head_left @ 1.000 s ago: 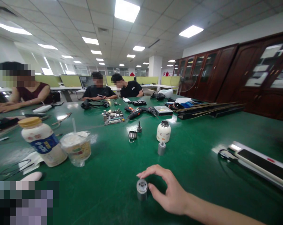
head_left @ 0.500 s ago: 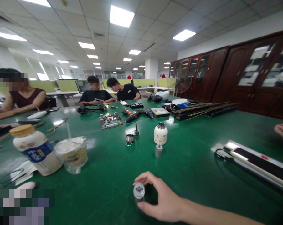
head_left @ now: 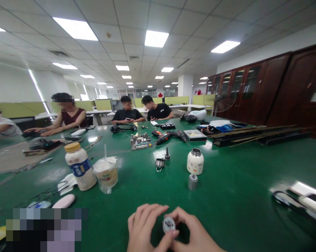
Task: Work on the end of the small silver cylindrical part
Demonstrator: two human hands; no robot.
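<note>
At the bottom centre, a small silver metal cylinder (head_left: 169,224) with a round-holed top is upright between my two hands. My right hand (head_left: 193,232) grips it from the right, its index finger curled at the far side. From the left, my left hand (head_left: 144,227) curves around it, the thumb against its near edge and the fingertips by its far edge. A similar silver cylinder (head_left: 193,182) stands farther off, just in front of a white open-mouthed bottle (head_left: 195,162). Small metal pieces, a cup-like one (head_left: 159,163) and a dark one (head_left: 167,154), lie left of the bottle.
Left on the green table (head_left: 147,182) are a yellow-capped bottle (head_left: 80,168), a plastic cup with straw (head_left: 105,173) and a pink oval object (head_left: 64,201). Behind lie a circuit board (head_left: 141,141), drills (head_left: 163,138) and long rods (head_left: 255,134). Several people sit beyond.
My left hand has come in from the bottom and closed around the cylinder with my right. The view has turned left, and the hand at the far right is out of view.
</note>
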